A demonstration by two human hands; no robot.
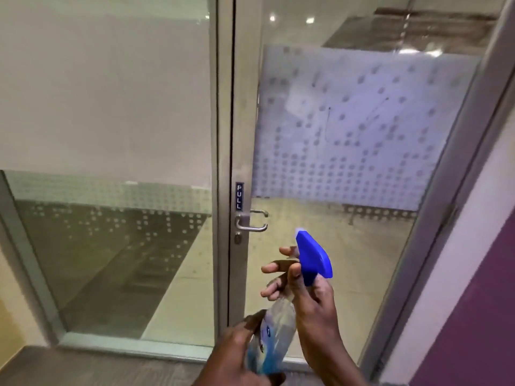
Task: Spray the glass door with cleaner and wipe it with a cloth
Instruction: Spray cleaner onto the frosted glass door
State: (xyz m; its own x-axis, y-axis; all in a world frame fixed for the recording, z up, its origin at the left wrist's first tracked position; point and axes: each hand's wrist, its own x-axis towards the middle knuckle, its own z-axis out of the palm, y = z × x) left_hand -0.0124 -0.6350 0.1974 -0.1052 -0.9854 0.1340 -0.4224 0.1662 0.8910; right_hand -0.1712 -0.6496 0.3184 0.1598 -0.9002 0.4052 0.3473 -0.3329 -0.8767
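The glass door [348, 232] fills the right half of the view, with a frosted dotted band across its upper part and a metal frame. A clear spray bottle [276, 332] with a blue trigger head [313, 256] is held in front of its lower part, nozzle aimed at the glass. My right hand [303, 291] grips the neck, fingers around the trigger. My left hand [237, 349] holds the bottle's base. No cloth is in view.
A lever handle [252, 221] with a "PULL" label [239, 196] and keyhole sits on the door's left stile. A fixed glass panel [111, 246] stands to the left. A purple and white wall [473, 302] borders the right. Grey floor lies below.
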